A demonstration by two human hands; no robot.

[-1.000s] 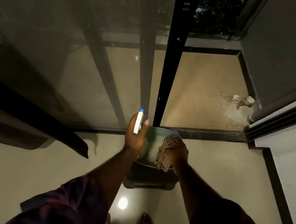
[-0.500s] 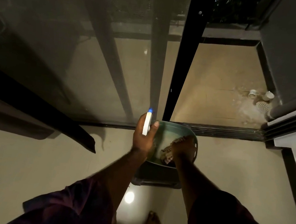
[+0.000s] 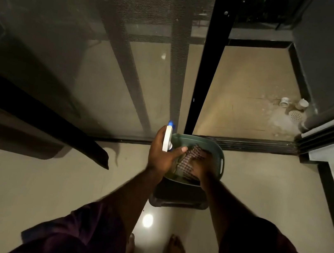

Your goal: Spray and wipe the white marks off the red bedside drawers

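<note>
left hand (image 3: 162,156) is curled round a white spray bottle (image 3: 168,138) with a blue nozzle, held upright just over the near-left rim of a green basin (image 3: 219,153), thumb stretched towards the bowl. right hand (image 3: 201,167) is down inside the basin on a checked cloth (image 3: 188,162); motion blur hides whether its fingers grip it or only press. the two hands are close but not touching. the basin sits on a dark tub (image 3: 179,197) on the glossy floor (image 3: 44,184), right at the sliding door frame (image 3: 207,67), bare feet (image 3: 174,251) just behind
</note>
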